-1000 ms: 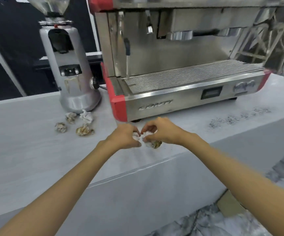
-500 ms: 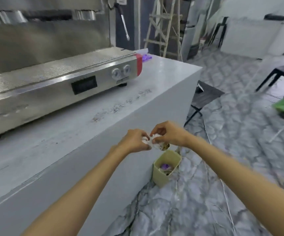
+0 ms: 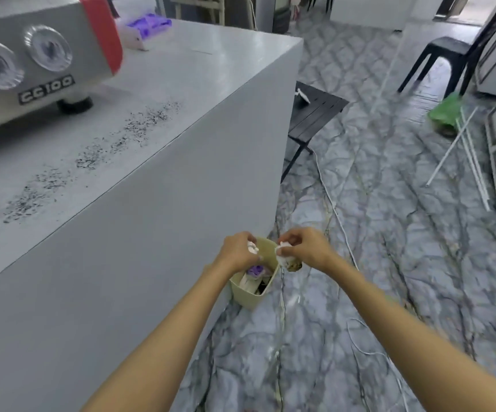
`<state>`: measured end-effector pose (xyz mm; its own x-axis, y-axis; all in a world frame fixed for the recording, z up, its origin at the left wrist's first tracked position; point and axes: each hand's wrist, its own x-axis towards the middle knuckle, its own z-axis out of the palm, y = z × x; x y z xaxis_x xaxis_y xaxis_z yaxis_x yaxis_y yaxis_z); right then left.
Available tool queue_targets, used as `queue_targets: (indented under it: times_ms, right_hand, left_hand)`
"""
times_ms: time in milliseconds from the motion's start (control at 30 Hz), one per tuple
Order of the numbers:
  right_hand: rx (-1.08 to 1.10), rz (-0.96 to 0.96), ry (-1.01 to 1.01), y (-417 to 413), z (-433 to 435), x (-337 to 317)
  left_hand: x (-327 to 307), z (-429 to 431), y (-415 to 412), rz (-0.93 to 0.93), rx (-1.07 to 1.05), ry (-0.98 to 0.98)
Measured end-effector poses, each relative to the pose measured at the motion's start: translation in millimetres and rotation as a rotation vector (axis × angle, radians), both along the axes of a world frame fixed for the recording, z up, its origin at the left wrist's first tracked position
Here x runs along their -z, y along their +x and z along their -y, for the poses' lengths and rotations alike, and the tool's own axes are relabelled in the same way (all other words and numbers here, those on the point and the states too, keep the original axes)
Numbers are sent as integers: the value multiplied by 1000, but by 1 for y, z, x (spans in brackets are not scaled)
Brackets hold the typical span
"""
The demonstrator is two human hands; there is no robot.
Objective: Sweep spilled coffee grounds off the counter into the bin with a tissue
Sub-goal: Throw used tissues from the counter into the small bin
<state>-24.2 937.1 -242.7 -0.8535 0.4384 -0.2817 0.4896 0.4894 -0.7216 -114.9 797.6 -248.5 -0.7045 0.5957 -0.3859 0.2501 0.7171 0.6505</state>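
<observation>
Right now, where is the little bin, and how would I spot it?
Find the big grey counter and follow its front wall down to the marble floor. The bin stands there against the wall, under both hands. It is the only small pale-yellow tub, with white and purple rubbish inside.

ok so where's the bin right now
The bin stands on the marble floor at the foot of the counter, low centre in the head view, directly below the left hand and right hand.

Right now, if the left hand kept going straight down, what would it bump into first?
Probably the bin: the left hand, clutching tissue, seems to hover over its open top, though depth is hard to judge.
</observation>
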Motion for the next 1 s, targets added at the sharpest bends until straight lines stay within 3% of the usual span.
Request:
queue_targets:
  times_ms: [267,533,733,1000]
  right_hand:
    - [262,-92,-163,-86,-27,155]
    - [221,-29,-218,-121,-61,250]
    - [121,64,-217,-111,-70,218]
    - [-101,102,-105,-115,-76,59]
  left_hand:
    - [154,-45,-56,-19,-67,-9]
    - [240,-69,-89,-29,-80,6]
    - [207,-74,-91,-10,-60,-55]
    - [54,-77,-94,-28,-67,-31]
